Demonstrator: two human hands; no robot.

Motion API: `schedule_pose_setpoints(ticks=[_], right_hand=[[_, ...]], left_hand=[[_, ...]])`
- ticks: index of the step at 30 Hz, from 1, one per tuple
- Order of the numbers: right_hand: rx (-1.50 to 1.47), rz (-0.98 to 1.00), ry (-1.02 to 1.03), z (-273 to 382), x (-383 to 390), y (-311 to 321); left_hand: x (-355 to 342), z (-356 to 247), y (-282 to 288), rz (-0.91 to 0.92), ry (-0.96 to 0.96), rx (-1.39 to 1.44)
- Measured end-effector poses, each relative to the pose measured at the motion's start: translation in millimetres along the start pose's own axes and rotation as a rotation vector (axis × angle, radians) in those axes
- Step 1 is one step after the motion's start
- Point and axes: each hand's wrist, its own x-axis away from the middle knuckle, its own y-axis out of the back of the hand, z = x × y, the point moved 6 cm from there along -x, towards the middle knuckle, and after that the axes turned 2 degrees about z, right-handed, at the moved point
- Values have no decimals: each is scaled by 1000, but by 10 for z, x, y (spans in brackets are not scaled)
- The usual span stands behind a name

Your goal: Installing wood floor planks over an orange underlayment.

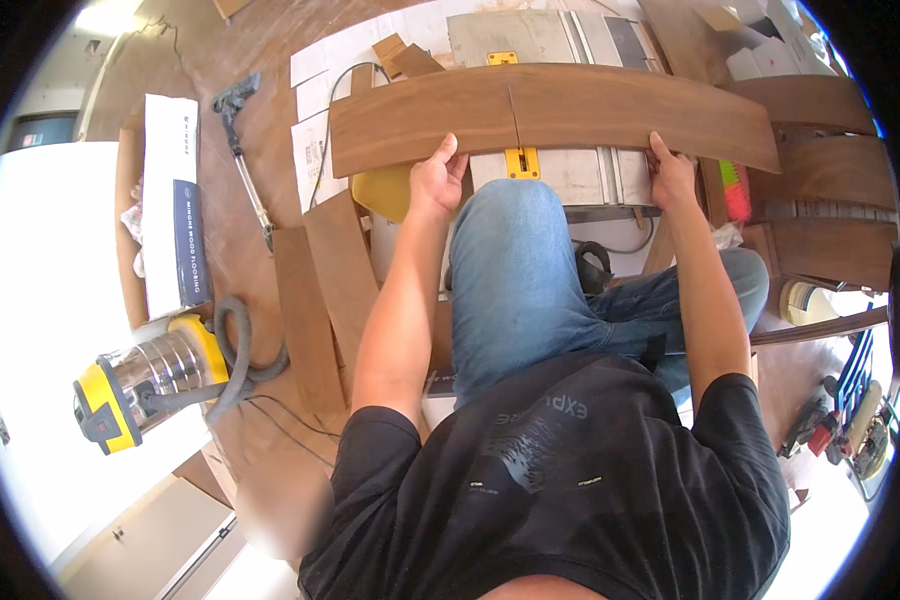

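A long brown wooden floorboard (630,108) lies crosswise over the pale grey top of a table saw (560,168). Yellow insert plates (522,164) show at the board's near and far edges. Between them a thin dark line runs part way across the board from its near edge; whether it is a cut or the blade itself is hard to tell. My left hand (439,176) grips the near edge left of that line, thumb on top. Further right, my right hand (673,174) holds the same edge, its thumb also on the face.
To the left stand a yellow and black vacuum cleaner (150,383) with a grey hose (238,350), a floor nozzle on a tube (235,100) and a long carton (170,215). Floorboards (308,310) lie left of my legs; more boards (820,165) and hand tools (840,430) are at right.
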Motion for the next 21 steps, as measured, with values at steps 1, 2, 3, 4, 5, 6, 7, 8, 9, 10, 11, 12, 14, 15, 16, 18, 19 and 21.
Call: schedule_pose_setpoints(ticks=[1,2,3,4,5,6,7,8,9,10,11,12,14,15,16,18,19,21], right_hand=[[34,-12,-27,-1,26,20],[65,-23,-50,-12,32,53],[61,-26,-48,-25,12,88],[78,-21,-54,-31,-7,115],[97,-15,-61,-42,-9,132],[94,-17,-62,-51,-8,155],[113,-15,-64,-56,-9,177],[132,-8,-70,-51,18,143],[131,-5,-73,-49,50,111],[113,-24,-62,-41,89,95],[96,-43,-49,-33,121,93],[97,-40,-53,-30,148,93],[104,-42,-79,-25,169,135],[103,-42,-79,-30,157,160],[90,-33,-68,-37,145,176],[77,-23,-58,-48,136,192],[93,-22,-70,-60,132,206],[114,-18,-83,-80,128,218]], left_hand=[[34,18,1,-19,1,-9],[47,30,-7,-15,2,-13],[60,37,-9,-19,-9,-11],[68,35,-10,-22,-19,-9],[84,36,-5,-21,-17,-12],[98,40,-3,-16,-12,-16],[106,43,-5,-11,-6,-19],[117,34,12,-14,-8,-20],[127,30,30,-21,-2,-28],[136,27,48,-29,4,-35],[146,26,59,-33,2,-35],[154,35,63,-32,6,-36],[171,50,62,-30,9,-38],[181,63,62,-37,16,-37],[190,71,63,-45,23,-36],[197,81,72,-40,23,-29],[198,85,73,-35,23,-20],[211,88,88,-34,24,-22]])
